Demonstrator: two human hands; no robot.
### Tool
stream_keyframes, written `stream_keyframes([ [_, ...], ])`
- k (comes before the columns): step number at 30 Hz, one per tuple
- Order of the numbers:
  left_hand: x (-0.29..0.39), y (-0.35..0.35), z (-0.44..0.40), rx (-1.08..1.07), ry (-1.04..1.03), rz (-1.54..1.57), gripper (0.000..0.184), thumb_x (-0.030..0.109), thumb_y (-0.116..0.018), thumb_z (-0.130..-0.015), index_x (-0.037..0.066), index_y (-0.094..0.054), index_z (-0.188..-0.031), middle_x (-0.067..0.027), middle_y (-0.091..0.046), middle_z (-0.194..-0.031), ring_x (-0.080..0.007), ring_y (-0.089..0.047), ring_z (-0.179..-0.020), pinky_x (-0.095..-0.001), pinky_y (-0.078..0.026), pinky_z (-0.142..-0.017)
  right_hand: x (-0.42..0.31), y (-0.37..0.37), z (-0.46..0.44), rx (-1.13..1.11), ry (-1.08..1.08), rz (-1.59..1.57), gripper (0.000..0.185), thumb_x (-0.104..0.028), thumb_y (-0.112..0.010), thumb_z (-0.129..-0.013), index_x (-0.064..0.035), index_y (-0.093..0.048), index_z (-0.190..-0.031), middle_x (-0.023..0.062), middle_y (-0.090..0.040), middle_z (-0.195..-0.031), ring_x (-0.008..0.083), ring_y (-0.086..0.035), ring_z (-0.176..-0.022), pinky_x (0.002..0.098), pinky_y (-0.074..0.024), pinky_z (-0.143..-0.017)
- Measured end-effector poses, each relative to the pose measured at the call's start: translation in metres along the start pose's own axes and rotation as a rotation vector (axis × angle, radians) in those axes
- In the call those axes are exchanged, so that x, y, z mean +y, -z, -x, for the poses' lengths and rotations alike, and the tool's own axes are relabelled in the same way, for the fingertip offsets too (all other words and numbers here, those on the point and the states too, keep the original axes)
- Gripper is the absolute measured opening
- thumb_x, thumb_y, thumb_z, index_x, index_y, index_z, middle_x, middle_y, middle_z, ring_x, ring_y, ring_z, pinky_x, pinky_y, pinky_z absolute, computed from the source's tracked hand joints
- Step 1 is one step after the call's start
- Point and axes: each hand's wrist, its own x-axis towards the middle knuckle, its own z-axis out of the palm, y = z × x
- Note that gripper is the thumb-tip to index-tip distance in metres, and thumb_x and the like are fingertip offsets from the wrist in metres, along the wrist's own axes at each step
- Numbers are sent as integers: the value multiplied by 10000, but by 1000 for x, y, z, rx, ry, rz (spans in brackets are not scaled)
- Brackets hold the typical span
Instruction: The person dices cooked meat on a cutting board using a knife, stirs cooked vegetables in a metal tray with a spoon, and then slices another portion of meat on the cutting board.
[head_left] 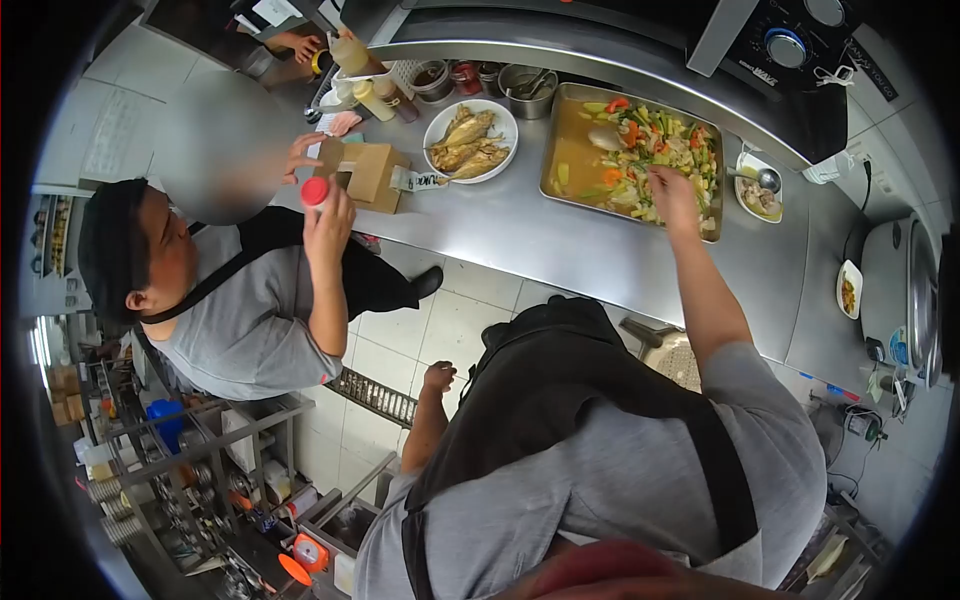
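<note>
My right hand [672, 192] is over the right half of a large metal tray [577, 190], its fingers closed at the mixed vegetables [645, 140]; what they grip is hidden. A spoon-like piece [605, 138] lies in the yellowish broth to the left of this hand. Low beside my apron [560, 350], away from the counter, my left hand [439, 377] has curled fingers; anything in them is too small to make out. A white bowl of fried fish [470, 140] stands left of the tray, and a smaller dish with a spoon [760, 190] stands to its right.
At the left a co-worker [240, 320] holds a red-capped container [315, 192] near a cardboard box [375, 175]. Other people's hands show behind it. Sauce bottles [372, 98] and metal pots [528, 92] line the counter's back. A small dish [849, 288] sits far right.
</note>
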Motion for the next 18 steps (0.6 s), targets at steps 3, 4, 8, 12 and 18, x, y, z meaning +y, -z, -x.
stream_keyframes([
  [3, -35, 0, -13, -57, -206, -179, 374, 130, -672, -802, 127, -652, -1175, -26, -648, -788, -131, -598, -621, -310, -501, -490, -3, -33, -9, -50, 36, 45, 198, -168, -640, -898, -34, -704, -1030, 187, -694, -934, 355, -665, -833, 391, -521, -763],
  [4, -34, 0, -5, -57, -161, -175, 367, 129, -666, -807, 128, -650, -1174, -21, -647, -795, -128, -594, -630, -312, -497, -504, -2, -42, -9, -72, 55, 37, 200, -172, -643, -895, -35, -705, -1028, 192, -692, -912, 372, -658, -821, 410, -517, -756],
  [8, -8, -5, 42, -32, 56, -53, 342, 127, -642, -822, 131, -644, -1165, -7, -644, -814, -120, -578, -646, -313, -473, -539, -2, -51, 1, -240, -90, -4, 201, -181, -664, -880, -40, -714, -1014, 168, -680, -769, 306, -656, -711, 379, -510, -679],
  [12, 25, -8, 87, -24, 136, 93, 319, 128, -615, -841, 142, -638, -1159, -4, -640, -818, -117, -556, -628, -303, -452, -534, 21, -52, 7, -414, -196, -214, 205, -194, -719, -829, -39, -742, -961, 53, -608, -633, 139, -550, -574, 289, -434, -551],
  [18, 28, -8, 83, -27, 52, 28, 302, 131, -609, -848, 115, -643, -1147, -6, -647, -835, -126, -575, -629, -311, -478, -496, 30, -40, 2, -613, -457, -416, 184, -192, -773, -772, -49, -755, -885, -8, -572, -582, 72, -473, -476, 238, -344, -440],
])
